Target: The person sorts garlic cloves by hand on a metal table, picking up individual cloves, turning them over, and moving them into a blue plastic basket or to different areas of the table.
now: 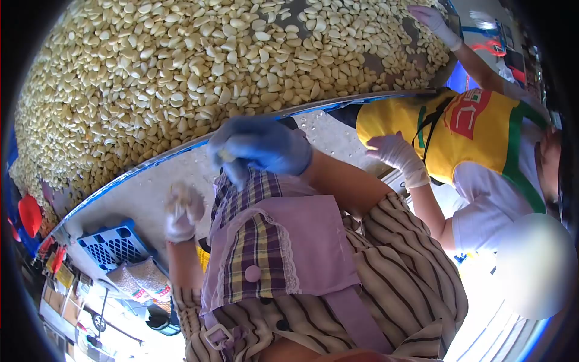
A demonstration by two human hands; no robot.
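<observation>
My right hand [259, 145], in a blue glove, is in front of my chest beside the table's near edge. Its fingers are closed in a pinch around a small pale garlic clove [226, 155], partly hidden by the fingers. My left hand [183, 211], in a white glove, is lower and to the left, apart from the table. Motion blurs its fingers, so what they hold, if anything, cannot be made out. Peeled garlic cloves [181, 66] cover much of the table in a thick layer.
The table's blue-trimmed metal edge [145, 166] curves past me. At right, a co-worker in a yellow vest [446, 130] reaches a gloved hand [431, 18] over the cloves. At lower left are a blue plastic crate [114, 244], filled bags [142, 277] and a red object [30, 215].
</observation>
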